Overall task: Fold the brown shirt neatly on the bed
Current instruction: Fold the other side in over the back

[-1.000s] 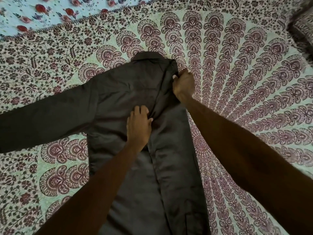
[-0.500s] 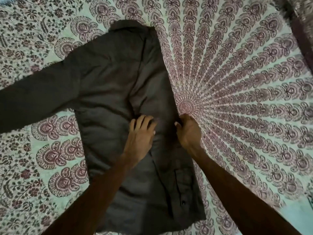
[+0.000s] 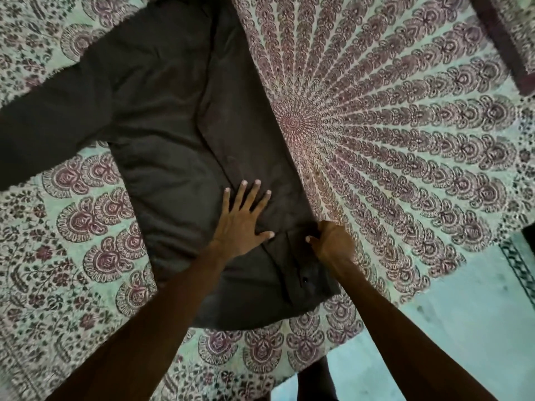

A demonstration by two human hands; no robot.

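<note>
Head view: left hand (image 3: 240, 224) fingers (image 3: 249, 195) apart on brown shirt (image 3: 173, 125); right hand (image 3: 333, 244) fingers clamped on its edge

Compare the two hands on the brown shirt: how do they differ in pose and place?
The left hand lies flat with fingers spread; the right hand is curled, its grip pinching cloth. The left hand presses the middle of the brown shirt; the right hand sits at its folded edge, next to the patterned bedspread. Both touch the shirt's lower half.

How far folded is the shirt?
Partly folded: shirt has one side turned in over its body; other sleeve lies spread on the sheet.
</note>
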